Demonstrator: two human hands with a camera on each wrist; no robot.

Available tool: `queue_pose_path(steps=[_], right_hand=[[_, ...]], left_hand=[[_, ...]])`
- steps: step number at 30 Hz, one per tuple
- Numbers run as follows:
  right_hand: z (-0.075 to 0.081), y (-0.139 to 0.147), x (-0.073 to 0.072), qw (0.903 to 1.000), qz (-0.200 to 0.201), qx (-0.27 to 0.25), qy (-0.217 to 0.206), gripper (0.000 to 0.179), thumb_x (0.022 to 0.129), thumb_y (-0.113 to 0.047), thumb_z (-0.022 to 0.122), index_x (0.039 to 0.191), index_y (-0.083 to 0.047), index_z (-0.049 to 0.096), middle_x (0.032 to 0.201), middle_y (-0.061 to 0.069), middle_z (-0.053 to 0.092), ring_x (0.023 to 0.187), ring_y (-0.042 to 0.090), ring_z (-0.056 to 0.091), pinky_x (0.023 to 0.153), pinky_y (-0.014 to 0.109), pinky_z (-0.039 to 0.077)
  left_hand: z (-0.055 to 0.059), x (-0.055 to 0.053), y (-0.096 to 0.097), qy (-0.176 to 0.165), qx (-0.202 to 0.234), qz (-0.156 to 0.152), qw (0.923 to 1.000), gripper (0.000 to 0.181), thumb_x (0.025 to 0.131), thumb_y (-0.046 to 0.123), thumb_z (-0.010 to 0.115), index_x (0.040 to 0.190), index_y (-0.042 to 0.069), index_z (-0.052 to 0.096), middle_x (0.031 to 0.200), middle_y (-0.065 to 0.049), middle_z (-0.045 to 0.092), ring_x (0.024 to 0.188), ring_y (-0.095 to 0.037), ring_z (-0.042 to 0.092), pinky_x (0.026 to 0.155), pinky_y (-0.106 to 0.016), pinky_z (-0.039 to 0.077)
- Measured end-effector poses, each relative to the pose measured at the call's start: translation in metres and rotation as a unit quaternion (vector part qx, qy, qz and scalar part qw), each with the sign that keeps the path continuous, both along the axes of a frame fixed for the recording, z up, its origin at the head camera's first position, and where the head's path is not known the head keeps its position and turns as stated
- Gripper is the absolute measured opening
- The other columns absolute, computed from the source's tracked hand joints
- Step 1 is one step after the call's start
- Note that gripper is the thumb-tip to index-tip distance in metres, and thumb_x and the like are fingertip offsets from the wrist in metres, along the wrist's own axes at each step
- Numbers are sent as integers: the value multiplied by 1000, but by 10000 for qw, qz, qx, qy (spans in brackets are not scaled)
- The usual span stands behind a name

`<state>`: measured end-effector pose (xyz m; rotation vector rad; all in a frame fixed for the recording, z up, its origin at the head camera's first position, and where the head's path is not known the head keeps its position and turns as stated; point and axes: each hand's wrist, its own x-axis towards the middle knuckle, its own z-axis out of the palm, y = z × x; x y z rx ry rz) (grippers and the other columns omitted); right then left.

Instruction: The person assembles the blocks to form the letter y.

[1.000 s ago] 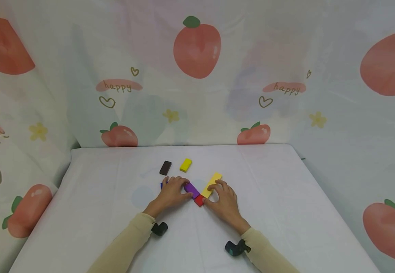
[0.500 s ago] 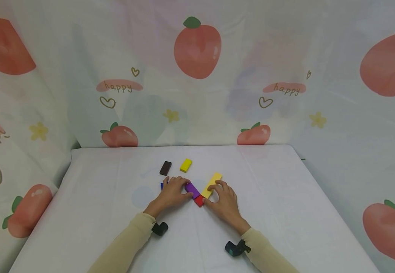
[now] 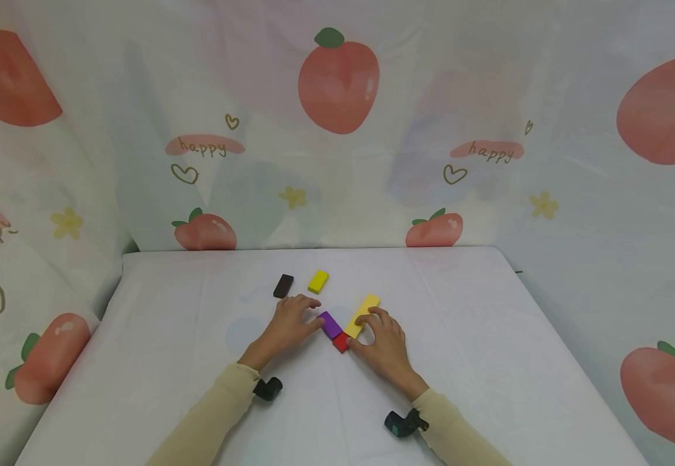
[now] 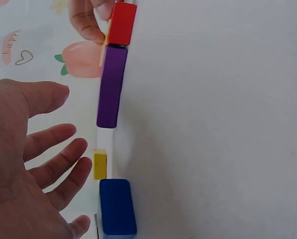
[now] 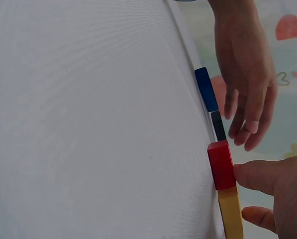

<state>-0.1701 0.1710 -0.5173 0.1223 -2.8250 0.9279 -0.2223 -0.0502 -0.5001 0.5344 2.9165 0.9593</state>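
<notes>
A purple block (image 3: pixel 330 325) lies end to end with a small red block (image 3: pixel 340 342), and a long pale-yellow block (image 3: pixel 367 304) runs off from the red one at an angle, making a V on the table. My right hand (image 3: pixel 385 343) holds at this corner, its thumb against the red block (image 5: pixel 222 166) and its fingers bent over the pale-yellow block (image 5: pixel 231 213). The left hand (image 3: pixel 287 323) hovers by the purple block's outer end, fingers spread and holding nothing. A blue block (image 4: pixel 117 206) stands near it, hidden behind this hand in the head view.
Farther back lie a black block (image 3: pixel 283 286) and a short bright-yellow block (image 3: pixel 318 282). A white cloth (image 3: pixel 488 362) covers the table, and a fruit-printed curtain (image 3: pixel 337 194) hangs behind it. Dark wrist cameras sit under both sleeves.
My left hand has let go of the purple block and drawn slightly left and back, now covering the blue block. The right hand has kept its place.
</notes>
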Motion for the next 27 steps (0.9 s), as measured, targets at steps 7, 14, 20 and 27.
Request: queue_pose_path(steps=[7,14,20,27], right_hand=[[1,1,0,10000,9,27,-69,35,81,-36,76,109,-18,65,143,13,46,133,43,41,107,65,28],[0,1,0,10000,10,1,-46,34,81,-35,77,108,-18,65,143,13,47,133,43,41,107,65,28],[1,1,0,9999,10,-48,-133,34,81,-35,76,109,-19,65,144,12,46,135,42,40,109,64,26],[1,2,0,9999,33,-67,-136,35,81,-36,76,110,-20,65,145,12,45,135,42,39,109,64,25]], left_hand=[[3,-1,-9,-97,366,176,9991,38,90,31,70,125,15,65,128,-4,61,124,-25,55,106,-46,45],[7,-3,-18,-31,472,271,9985,36,91,30,69,124,14,65,128,-5,61,122,-24,55,106,-45,45],[10,-7,-26,151,558,263,9980,35,92,26,69,124,12,64,125,-6,61,117,-26,59,102,-46,48],[13,-13,-36,108,696,534,9961,37,93,25,68,126,9,63,127,-8,60,117,-27,59,102,-45,49]])
